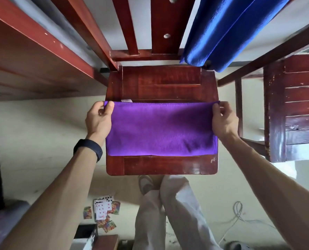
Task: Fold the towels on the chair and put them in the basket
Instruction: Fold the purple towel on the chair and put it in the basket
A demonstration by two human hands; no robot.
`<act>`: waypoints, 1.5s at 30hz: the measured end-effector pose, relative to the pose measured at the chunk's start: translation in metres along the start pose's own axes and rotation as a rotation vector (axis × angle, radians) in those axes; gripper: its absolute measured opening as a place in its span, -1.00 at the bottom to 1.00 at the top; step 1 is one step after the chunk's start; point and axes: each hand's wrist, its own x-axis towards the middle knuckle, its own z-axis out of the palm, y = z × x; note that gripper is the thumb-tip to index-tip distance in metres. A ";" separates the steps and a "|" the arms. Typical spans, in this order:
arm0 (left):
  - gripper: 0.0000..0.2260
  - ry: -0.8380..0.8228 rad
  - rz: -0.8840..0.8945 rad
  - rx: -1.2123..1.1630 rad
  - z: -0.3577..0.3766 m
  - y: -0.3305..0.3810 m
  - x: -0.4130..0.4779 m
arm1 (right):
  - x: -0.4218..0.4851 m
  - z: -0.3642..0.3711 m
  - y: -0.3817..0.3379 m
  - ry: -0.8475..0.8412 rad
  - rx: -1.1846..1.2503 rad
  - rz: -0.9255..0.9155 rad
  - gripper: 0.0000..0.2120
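Observation:
A purple towel (161,129) lies folded into a wide rectangle on the seat of a dark red wooden chair (161,83). My left hand (98,118) pinches its far left corner and my right hand (223,117) pinches its far right corner, both at the towel's far edge. A small white label shows at that far edge. A blue towel (222,31) hangs over the right side of the chair's backrest. No basket is in view.
A second wooden chair (294,109) stands close on the right. A red wooden beam (38,44) runs along the left. Playing cards (104,212) are scattered on the floor near my legs, and a white cord (238,215) lies at the lower right.

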 end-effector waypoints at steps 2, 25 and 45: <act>-0.83 0.024 0.002 0.048 0.004 0.002 0.003 | 0.003 0.003 -0.003 0.014 -0.022 -0.004 -0.72; -0.77 0.077 0.180 0.409 0.008 -0.009 -0.008 | 0.001 0.025 0.001 0.177 -0.195 -0.040 -0.74; -0.38 -0.098 0.624 0.884 0.050 -0.038 -0.036 | -0.045 0.055 0.058 0.061 -0.671 -0.430 -0.33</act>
